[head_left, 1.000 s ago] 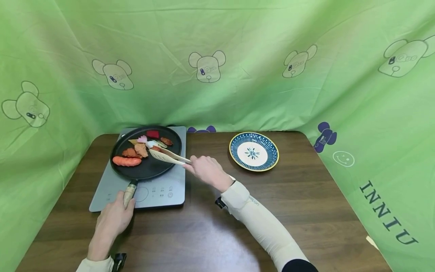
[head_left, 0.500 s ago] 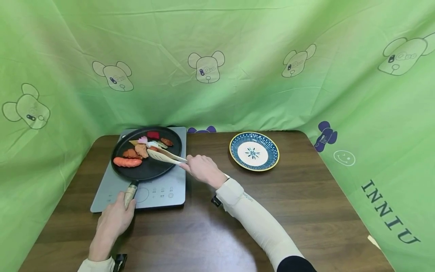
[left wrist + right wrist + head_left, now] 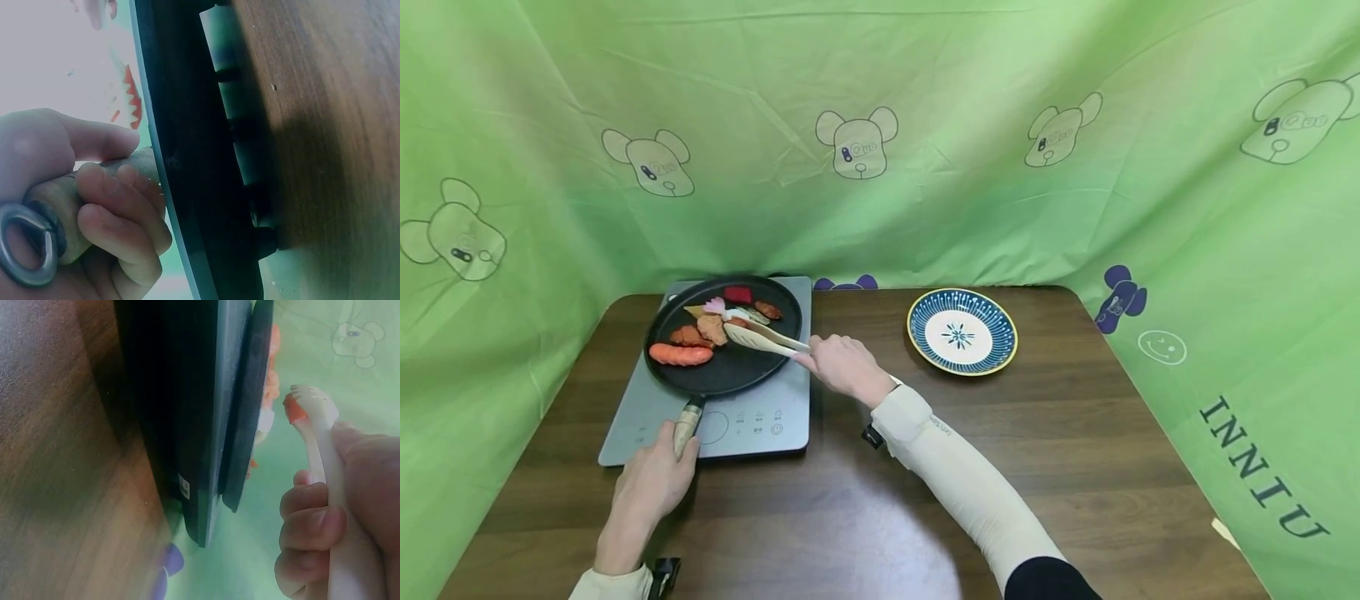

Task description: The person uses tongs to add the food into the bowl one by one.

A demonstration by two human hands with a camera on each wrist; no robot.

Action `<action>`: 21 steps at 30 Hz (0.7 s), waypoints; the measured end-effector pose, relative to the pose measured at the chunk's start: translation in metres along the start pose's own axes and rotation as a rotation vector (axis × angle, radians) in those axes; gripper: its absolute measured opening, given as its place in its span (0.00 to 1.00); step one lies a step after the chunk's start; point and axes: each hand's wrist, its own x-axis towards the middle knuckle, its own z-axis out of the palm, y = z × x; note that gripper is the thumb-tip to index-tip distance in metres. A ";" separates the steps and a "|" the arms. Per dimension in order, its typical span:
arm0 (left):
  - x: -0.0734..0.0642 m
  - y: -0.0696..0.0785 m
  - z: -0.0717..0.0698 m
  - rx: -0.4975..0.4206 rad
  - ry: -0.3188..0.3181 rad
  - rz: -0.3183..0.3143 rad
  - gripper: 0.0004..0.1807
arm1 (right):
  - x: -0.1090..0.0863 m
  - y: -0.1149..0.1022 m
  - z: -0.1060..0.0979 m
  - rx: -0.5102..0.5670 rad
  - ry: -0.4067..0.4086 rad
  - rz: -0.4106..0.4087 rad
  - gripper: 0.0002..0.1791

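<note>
My left hand (image 3: 651,485) grips the pale handle (image 3: 686,430) of a round black frying pan (image 3: 730,379), its fingers curled round it in the left wrist view. With curled fingers, my right hand (image 3: 850,368) holds cream-coloured tongs (image 3: 763,343), their tips over the pan. Between the tips is a small orange-red food piece (image 3: 295,410), which the right wrist view shows apart from the pan. In the pan lie a scored red sausage (image 3: 680,355), brown fried pieces (image 3: 711,328), a dark red block (image 3: 737,295), and a small reddish-brown piece (image 3: 767,310).
Under the pan is a grey induction cooker (image 3: 775,408) with touch controls. A blue-and-white plate (image 3: 961,332) with a yellow rim stands to the right on the brown wooden table (image 3: 1037,450). A green printed cloth (image 3: 865,225) closes off the back and sides.
My right hand and the tongs have shifted slightly left and away from me over the pan. My left hand keeps its grip on the handle in the same place.
</note>
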 end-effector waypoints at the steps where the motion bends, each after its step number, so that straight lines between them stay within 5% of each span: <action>1: 0.000 0.000 0.000 0.003 0.001 0.000 0.33 | 0.001 0.000 0.000 -0.001 0.000 0.001 0.24; 21: 0.001 0.002 -0.002 0.014 0.000 -0.010 0.34 | 0.024 0.021 -0.003 0.066 -0.061 0.130 0.26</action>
